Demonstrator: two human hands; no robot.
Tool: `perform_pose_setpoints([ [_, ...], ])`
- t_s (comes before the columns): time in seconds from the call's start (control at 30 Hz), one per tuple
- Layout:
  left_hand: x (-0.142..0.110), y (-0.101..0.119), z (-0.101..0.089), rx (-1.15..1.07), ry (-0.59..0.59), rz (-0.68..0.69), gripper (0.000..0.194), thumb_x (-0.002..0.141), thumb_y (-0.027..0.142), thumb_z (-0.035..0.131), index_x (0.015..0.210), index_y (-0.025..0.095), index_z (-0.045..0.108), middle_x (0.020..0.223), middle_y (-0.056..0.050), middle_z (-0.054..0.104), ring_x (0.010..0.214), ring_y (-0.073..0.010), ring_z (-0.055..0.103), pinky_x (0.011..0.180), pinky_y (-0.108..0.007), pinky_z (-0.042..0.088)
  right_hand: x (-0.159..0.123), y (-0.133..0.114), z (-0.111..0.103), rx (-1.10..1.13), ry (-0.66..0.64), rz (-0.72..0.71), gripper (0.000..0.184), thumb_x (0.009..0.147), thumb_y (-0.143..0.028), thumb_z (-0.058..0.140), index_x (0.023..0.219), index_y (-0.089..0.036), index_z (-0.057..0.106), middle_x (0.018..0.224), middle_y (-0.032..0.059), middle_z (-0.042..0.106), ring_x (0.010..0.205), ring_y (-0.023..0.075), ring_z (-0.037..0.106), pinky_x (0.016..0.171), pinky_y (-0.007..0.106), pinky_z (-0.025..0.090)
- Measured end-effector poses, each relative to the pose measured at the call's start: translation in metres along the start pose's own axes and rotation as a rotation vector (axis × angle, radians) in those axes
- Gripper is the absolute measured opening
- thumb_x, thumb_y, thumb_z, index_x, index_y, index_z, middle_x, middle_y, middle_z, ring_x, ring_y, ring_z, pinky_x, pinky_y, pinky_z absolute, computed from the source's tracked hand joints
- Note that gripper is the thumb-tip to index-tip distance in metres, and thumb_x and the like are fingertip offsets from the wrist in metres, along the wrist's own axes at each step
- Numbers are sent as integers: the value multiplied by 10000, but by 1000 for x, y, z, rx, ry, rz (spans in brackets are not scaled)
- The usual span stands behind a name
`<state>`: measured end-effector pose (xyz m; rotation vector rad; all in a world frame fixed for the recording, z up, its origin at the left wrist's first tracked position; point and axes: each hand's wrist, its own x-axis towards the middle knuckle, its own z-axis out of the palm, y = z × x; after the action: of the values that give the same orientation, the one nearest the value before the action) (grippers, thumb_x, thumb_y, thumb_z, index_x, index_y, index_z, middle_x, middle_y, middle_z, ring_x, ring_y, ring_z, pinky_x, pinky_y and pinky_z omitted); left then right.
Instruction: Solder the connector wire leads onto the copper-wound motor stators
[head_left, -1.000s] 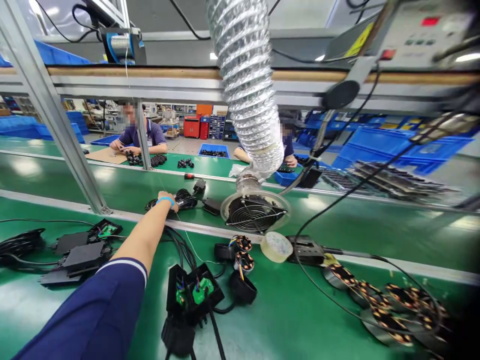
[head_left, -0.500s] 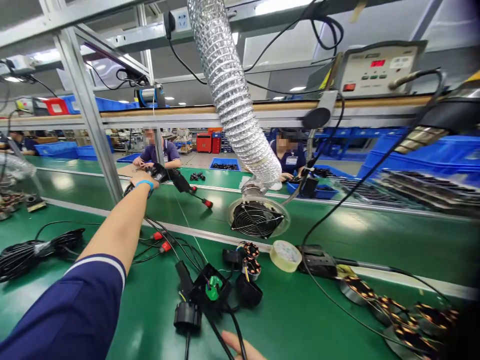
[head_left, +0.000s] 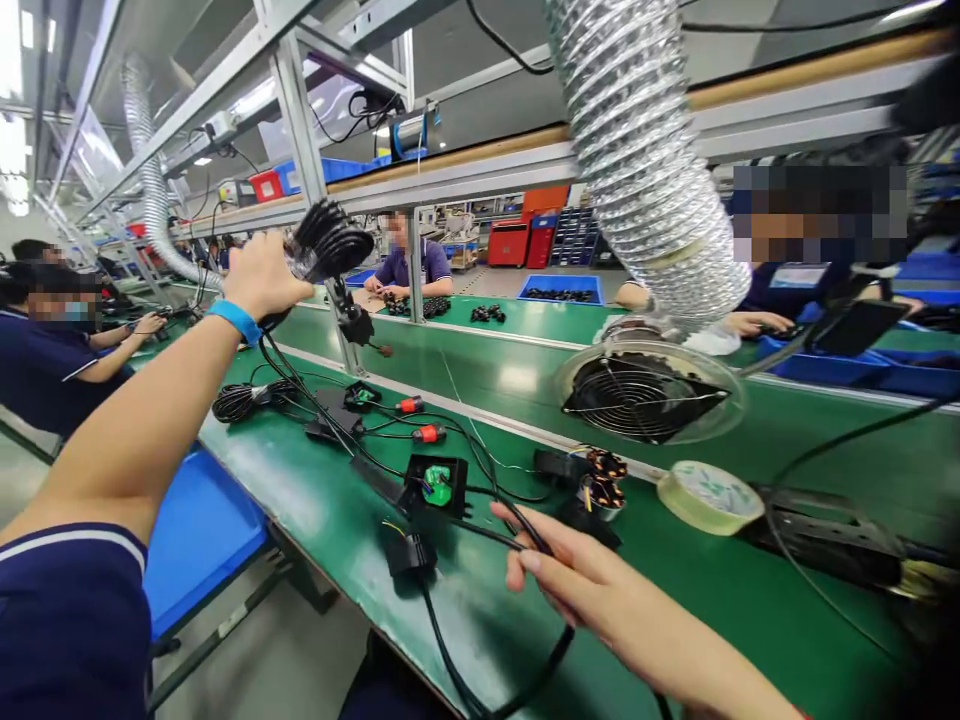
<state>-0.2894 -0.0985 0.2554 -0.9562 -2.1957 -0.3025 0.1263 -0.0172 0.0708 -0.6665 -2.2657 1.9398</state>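
My left hand, a blue band on its wrist, is raised above the bench and closed around a coiled bundle of black cable. Strands trail from it to the parts below. Lower right, my right hand pinches a black cable between thumb and fingers. That cable runs to an open black box with a green circuit board inside. Near the box, a black round housing lies on the green bench. Two red-tipped connectors lie behind it.
A tape roll and copper-wound stators lie on the right. A fan hangs beneath a silver duct. Another cable coil lies at left, above a blue tray. Co-workers sit across the belt and at far left.
The view has swung left. My left hand has lifted the cable bundle from over the belt. My right hand has come further into view, holding the cable.
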Motion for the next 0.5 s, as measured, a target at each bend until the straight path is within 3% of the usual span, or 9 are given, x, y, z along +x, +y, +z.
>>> perform_pose_setpoints([
  [0.07,-7,-7,-33,29,147,30,618,749,405,624,1217,58,417,1228,-142,509,1217,-341,478,1020,-499,353,7,-17,-4,-170,-24,-97,491,946,-449,447,1369,-200,477,896,24,630,605,96,420,559,242,346],
  [0.13,-10,-14,-64,34,270,60,634,763,413,608,1231,39,401,1233,-146,492,1224,-339,469,1000,-496,360,15,-34,0,-344,-9,-243,413,964,-412,428,1303,-206,545,920,38,658,716,132,532,679,274,438],
  [0.23,-14,-18,-105,71,387,179,698,759,430,589,1299,47,367,1289,-150,461,1269,-346,428,1004,-503,345,31,-53,20,-604,78,-484,338,977,-275,378,1228,-202,592,1042,77,667,972,191,608,897,344,468],
  [0.3,-21,-13,-128,114,442,274,738,761,435,549,1356,56,331,1320,-147,444,1301,-356,402,1019,-516,319,41,-56,39,-779,172,-610,330,961,-196,350,1170,-191,606,1076,103,641,953,204,624,854,355,501],
  [0.37,-32,-4,-148,142,511,376,777,754,478,483,1390,65,313,1340,-141,430,1316,-386,390,1008,-544,291,51,-50,56,-865,349,-737,265,945,-194,390,1107,-184,599,1044,116,615,901,209,627,777,351,530],
  [0.43,-45,6,-167,146,580,497,812,762,563,317,1425,94,291,1362,-105,405,1344,-455,326,962,-585,247,61,-39,67,-795,606,-867,218,930,-227,468,1136,-196,533,1019,114,586,920,213,614,758,352,547],
  [0.5,-53,10,-184,134,604,576,876,745,624,101,1454,139,271,1396,-50,335,1338,-530,220,889,-608,197,70,-28,70,-628,874,-970,359,888,-273,574,1212,-223,426,1077,109,534,909,197,603,681,326,555],
])
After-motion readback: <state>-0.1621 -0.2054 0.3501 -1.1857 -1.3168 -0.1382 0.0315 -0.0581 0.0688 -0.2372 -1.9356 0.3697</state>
